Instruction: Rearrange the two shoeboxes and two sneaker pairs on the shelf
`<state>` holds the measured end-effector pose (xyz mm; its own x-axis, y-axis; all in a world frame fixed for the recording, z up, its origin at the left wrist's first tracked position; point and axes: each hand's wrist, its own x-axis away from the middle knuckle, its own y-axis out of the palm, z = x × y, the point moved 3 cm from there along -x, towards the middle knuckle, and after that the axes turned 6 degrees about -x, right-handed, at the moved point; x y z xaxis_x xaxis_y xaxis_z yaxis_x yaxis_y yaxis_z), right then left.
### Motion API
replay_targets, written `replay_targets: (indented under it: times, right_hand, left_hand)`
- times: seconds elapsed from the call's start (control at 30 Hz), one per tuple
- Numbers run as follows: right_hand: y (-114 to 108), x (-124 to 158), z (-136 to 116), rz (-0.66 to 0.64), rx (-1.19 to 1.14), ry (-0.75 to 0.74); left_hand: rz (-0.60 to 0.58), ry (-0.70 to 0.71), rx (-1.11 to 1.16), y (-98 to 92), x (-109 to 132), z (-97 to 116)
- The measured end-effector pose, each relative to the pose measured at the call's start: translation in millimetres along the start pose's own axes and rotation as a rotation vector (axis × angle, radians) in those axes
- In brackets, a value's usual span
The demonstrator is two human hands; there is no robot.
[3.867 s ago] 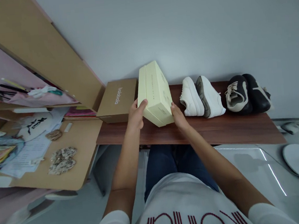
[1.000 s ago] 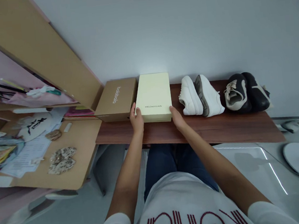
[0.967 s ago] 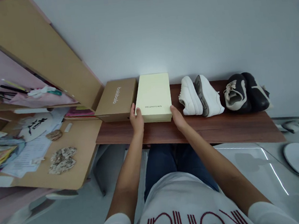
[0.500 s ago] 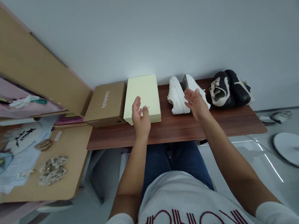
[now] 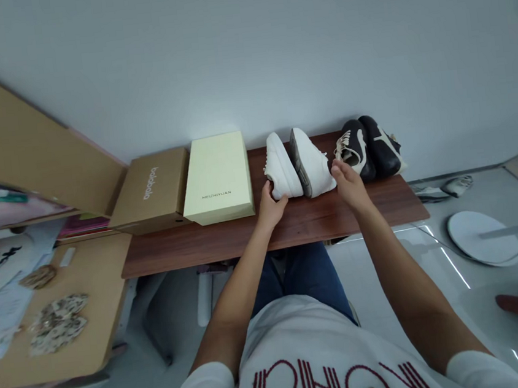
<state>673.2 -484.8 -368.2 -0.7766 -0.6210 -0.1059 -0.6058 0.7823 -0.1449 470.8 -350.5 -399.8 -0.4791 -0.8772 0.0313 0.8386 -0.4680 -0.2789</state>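
Observation:
Two white shoes lie on their sides on the dark wooden bench. My left hand is at the heel end of the left white shoe, thumb and fingers apart around its near corner. Beside the right white shoe, my right hand has its fingers near the shoe's right edge, between it and the black shoes; its grip is partly hidden. The pair of black shoes with cream trim stands at the right of the bench.
A brown box and a pale yellow box sit on the bench's left part. At the far left is a desk with papers and a patterned bow. A round white base stands on the floor at right.
Both hands have moved down onto the white shoes from above the bench, the left one away from the yellow box. The view has shifted right, and the right white shoe looks more tilted.

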Motion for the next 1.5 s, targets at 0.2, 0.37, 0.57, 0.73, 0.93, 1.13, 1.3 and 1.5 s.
replay_targets:
  times: [0.2, 0.37, 0.57, 0.73, 0.93, 1.13, 1.3, 1.5]
  right_hand:
    - [6, -4, 25, -0.134, 0.079, 0.049]
    - [8, -8, 23, -0.194, 0.030, 0.090]
    - [5, -19, 0, -0.322, 0.133, -0.056]
    - [2, -27, -29, -0.294, 0.521, -0.195]
    - [21, -16, -54, -0.349, 0.939, -0.273]
    - [39, -7, -64, -0.399, 1.093, -0.316]
    - [50, -10, -64, -0.417, 1.174, -0.392]
    - [62, -11, -61, -0.463, 1.222, -0.416]
  left_hand:
    - [-0.089, -0.057, 0.018, 10.2, -12, -5]
    - [-0.184, -0.044, 0.095, 11.2, -21, -4]
    - [-0.201, 0.016, 0.031, 0.6, -27, 12]
    - [-0.170, 0.118, -0.372, -10.8, -31, 50]
    - [-0.251, 0.225, -0.799, -5.8, -24, 87]
    - [-0.279, 0.220, -0.994, -3.3, -18, 90]
    - [-0.275, 0.253, -1.076, -4.5, -25, 88]
    - [-0.274, 0.245, -1.064, -7.5, -34, 85]
